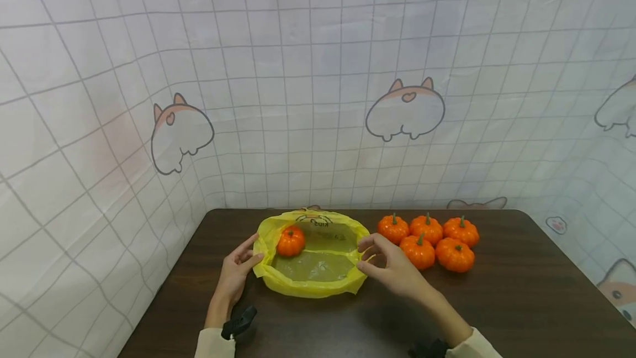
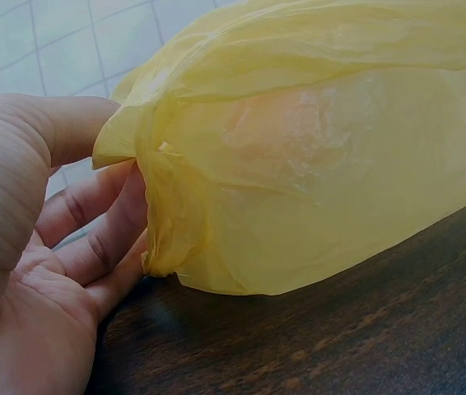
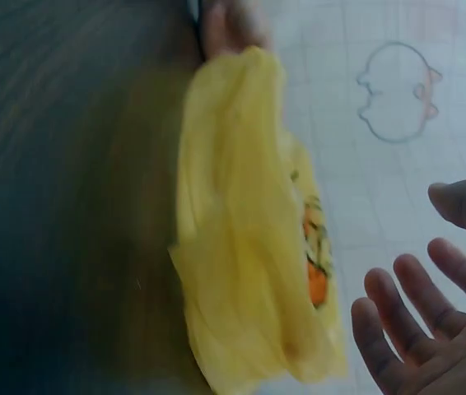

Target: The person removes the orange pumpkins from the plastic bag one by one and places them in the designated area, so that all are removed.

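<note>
A yellow plastic bag (image 1: 318,290) stands with its mouth spread wide on the table. One small orange pumpkin (image 1: 290,241) lies inside it, toward the left wall. My left hand (image 1: 236,272) pinches the bag's left rim, with thumb and fingers at the edge in the left wrist view. Beside the right rim is my right hand (image 1: 392,269), bent loosely and holding nothing. In the right wrist view that hand (image 3: 431,329) has its fingers spread, apart from the yellow bag (image 3: 241,230). Several small orange pumpkins (image 1: 454,254) with green stems sit together just beyond my right hand.
The dark wooden table (image 1: 517,291) extends to the right of the pumpkins and in front of the bag. Behind it and at both sides hangs a white grid-patterned curtain (image 1: 308,98) with cartoon dogs.
</note>
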`<control>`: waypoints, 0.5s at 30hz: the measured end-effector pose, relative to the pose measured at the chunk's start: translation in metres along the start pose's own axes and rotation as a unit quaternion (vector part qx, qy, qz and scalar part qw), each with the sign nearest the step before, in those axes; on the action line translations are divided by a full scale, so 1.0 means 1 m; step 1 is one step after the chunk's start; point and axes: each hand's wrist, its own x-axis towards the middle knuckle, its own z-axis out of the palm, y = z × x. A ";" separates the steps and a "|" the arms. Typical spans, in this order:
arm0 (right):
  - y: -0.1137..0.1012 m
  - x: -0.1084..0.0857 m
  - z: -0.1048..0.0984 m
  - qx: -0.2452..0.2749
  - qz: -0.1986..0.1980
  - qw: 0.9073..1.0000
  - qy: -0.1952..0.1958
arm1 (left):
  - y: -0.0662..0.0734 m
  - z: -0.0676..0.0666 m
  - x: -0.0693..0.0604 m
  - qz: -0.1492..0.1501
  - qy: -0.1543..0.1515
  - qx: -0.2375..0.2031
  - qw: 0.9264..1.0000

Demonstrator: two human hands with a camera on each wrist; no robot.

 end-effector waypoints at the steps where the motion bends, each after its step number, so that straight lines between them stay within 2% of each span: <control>1: 0.000 0.002 0.005 0.005 -0.001 1.000 -0.005 | 0.000 0.000 0.000 0.000 0.001 -0.001 1.000; 7: 0.000 0.016 0.031 0.015 -0.007 1.000 -0.014 | 0.001 0.000 0.000 -0.001 0.002 -0.002 1.000; 15: 0.004 0.044 0.062 0.051 0.025 0.998 -0.007 | 0.003 0.001 -0.001 0.001 0.000 -0.002 1.000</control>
